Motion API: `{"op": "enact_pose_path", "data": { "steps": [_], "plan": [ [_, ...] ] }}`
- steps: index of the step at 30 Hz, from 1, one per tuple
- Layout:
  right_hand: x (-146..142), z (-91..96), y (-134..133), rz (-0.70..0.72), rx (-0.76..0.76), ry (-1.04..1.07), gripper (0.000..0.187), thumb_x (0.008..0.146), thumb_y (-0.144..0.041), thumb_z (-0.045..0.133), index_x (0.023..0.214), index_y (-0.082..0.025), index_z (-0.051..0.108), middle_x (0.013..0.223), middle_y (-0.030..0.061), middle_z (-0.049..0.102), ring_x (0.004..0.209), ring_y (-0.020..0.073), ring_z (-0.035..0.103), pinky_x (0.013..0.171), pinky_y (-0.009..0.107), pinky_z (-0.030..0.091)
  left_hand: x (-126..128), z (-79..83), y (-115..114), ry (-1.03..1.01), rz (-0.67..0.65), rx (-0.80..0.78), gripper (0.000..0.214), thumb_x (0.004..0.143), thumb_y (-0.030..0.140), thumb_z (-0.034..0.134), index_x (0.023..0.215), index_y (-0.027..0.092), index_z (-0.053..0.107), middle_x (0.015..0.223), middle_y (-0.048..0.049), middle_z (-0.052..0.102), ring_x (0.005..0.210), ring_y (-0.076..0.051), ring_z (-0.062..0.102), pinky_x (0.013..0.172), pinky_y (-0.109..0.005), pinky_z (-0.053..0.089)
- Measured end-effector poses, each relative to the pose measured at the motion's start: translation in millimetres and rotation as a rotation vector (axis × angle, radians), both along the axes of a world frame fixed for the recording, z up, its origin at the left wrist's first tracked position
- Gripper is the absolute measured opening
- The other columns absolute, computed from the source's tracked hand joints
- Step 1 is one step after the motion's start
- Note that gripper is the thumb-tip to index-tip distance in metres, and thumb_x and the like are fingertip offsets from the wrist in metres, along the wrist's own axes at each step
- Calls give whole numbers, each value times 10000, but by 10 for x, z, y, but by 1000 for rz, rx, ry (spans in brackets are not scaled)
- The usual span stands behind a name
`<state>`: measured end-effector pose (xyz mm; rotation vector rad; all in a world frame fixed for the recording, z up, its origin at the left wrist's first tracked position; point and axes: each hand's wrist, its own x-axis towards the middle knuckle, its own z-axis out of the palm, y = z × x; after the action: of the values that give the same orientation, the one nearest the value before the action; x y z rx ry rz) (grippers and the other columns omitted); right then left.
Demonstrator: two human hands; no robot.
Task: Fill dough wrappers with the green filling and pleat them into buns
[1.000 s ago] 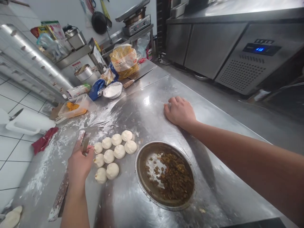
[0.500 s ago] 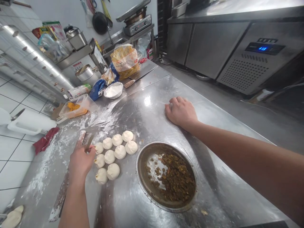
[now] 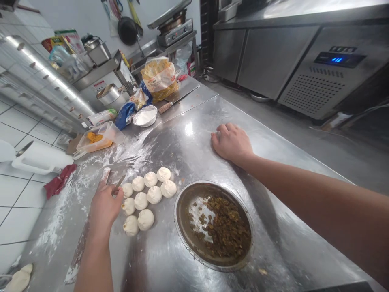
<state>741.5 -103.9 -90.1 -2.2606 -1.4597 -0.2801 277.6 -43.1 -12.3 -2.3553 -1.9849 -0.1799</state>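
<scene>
My left hand (image 3: 105, 209) grips a small, narrow spatula (image 3: 120, 181) just beside a cluster of several raw, pleated dough buns (image 3: 154, 194). A long floured rolling pin (image 3: 80, 251) lies partly beneath my left forearm. To the right of the buns stands a round steel pan (image 3: 212, 207) holding a brown chopped filling (image 3: 226, 231). My right hand (image 3: 232, 142) rests on the steel worktable (image 3: 182, 158) beyond the pan, fingers curled and nothing visible in them.
Flour is scattered over the table. At its far end are a bowl of flour (image 3: 145, 116), a plastic box (image 3: 97, 138), a yellow bag (image 3: 159, 75) and a knife (image 3: 173, 103). A red cloth (image 3: 59, 181) hangs at the left edge. Steel refrigerated counters (image 3: 304, 61) stand across the aisle.
My left hand has moved slightly toward the buns, and the spatula now shows clearly beyond my fingers. My right hand and the buns have stayed in place.
</scene>
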Motion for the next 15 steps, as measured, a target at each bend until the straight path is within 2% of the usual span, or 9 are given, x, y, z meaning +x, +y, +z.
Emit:
{"op": "enact_pose_path", "data": {
  "steps": [6,11,15],
  "plan": [
    [2,-7,5,-7,-5,5,514,1048,-448,305,1189,-94,650,1127,227,687,1060,381,598,913,486,432,-31,6,146,-5,58,-79,231,864,449,597,897,278,748,1033,-64,772,986,-317,708,862,-370,482],
    [0,2,4,-9,-9,6,515,1045,-453,310,1184,-92,650,1120,225,686,1057,380,600,915,481,434,-113,60,229,-57,94,-165,278,839,502,636,944,287,777,987,-29,782,916,-266,724,816,-327,488],
    [-5,19,-4,-3,-14,14,516,1045,-452,306,1180,-95,653,1111,228,685,1050,381,599,913,484,433,-148,55,245,-96,75,-189,279,839,498,644,894,267,789,916,-25,786,880,-239,730,775,-290,492]
  ]
}}
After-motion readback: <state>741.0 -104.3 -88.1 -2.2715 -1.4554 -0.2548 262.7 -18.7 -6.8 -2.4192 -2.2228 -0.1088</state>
